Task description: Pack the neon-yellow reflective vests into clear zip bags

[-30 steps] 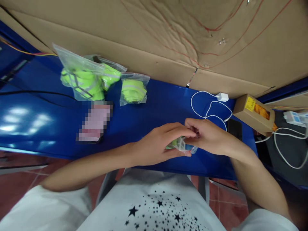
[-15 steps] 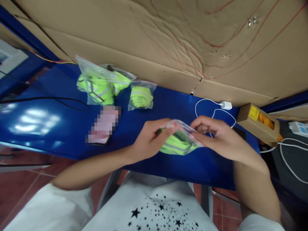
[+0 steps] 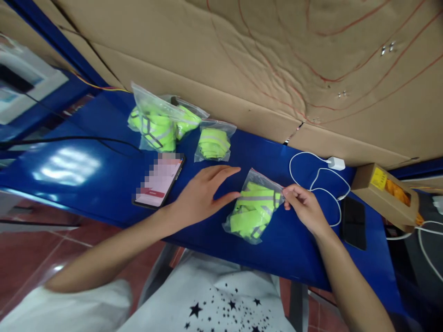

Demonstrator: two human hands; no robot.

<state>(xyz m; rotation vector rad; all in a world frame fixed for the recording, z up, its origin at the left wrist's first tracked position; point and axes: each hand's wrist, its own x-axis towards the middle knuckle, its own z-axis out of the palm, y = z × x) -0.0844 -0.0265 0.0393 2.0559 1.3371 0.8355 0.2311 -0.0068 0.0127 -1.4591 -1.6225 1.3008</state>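
A clear zip bag (image 3: 254, 207) with a folded neon-yellow reflective strap inside lies near the front of the blue table. My right hand (image 3: 302, 203) pinches the bag's upper right corner between thumb and fingers. To the bag's left, my left hand (image 3: 204, 191) is open, thumb and fingers spread, its thumb tip close to the bag's edge. Farther back sit another zip bag (image 3: 213, 142) with a rolled yellow strap and a larger zip bag (image 3: 155, 122) of the same yellow material, with one more partly behind it.
A phone (image 3: 159, 180) with a lit, partly blurred screen lies left of my left hand. On the right are a white charging cable (image 3: 316, 189) with its plug, a dark phone (image 3: 353, 223) and a cardboard box (image 3: 384, 196). Cardboard (image 3: 207, 60) lines the back.
My left hand has let go of the bag and moved left, fingers spread. The bag now lies flatter, with its strap in full view, and my right hand holds only its corner.
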